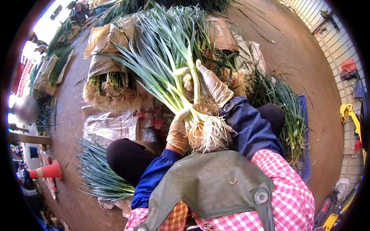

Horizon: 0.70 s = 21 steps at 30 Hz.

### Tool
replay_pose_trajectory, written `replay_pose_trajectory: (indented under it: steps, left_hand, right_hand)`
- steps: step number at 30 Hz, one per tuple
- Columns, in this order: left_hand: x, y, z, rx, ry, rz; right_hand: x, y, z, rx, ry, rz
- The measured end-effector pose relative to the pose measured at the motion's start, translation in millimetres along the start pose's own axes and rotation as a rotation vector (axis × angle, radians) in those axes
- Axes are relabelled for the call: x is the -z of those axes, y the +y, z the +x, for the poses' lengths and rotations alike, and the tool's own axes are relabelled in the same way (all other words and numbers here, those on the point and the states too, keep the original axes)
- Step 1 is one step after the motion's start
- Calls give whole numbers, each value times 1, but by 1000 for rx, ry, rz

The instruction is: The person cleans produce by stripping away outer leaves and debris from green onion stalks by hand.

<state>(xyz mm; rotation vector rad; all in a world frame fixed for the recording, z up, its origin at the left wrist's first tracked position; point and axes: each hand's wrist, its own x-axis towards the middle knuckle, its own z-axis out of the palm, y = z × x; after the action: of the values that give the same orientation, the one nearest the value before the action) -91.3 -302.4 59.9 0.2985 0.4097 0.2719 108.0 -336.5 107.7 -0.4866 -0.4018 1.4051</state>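
Note:
My left hand (178, 131), in a pale, dirty glove, is closed round the lower stalks of a bunch of green onions (171, 86), just above their roots. Pale, stringy roots (210, 133) hang at the bunch's lower end, over my lap. Higher up, my gloved right hand (212, 84) has its fingers wrapped round a thick green onion stalk (195, 82) lying against the bunch. Long green leaves fan out toward the far left. My right palm is partly hidden by the stalks.
Beyond my hands stand wrapped onion bundles (106, 71), roots toward me. More green onions lie at my left (104, 171) and on a blue sheet (304, 154) at my right. A pale sack (111, 125) lies on the brown floor (293, 50). An orange cone (50, 170) is far left.

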Motion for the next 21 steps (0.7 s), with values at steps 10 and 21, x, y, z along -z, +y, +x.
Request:
replay_pose_trajectory:
  steps: [10, 21]
  left_hand:
    - [37, -7, 22, -22, 58, 151]
    - [-19, 1, -11, 38, 85, -66]
  right_hand:
    - [-15, 18, -40, -56, 678, -1507]
    - [-40, 11, -102, -588, 31, -865]
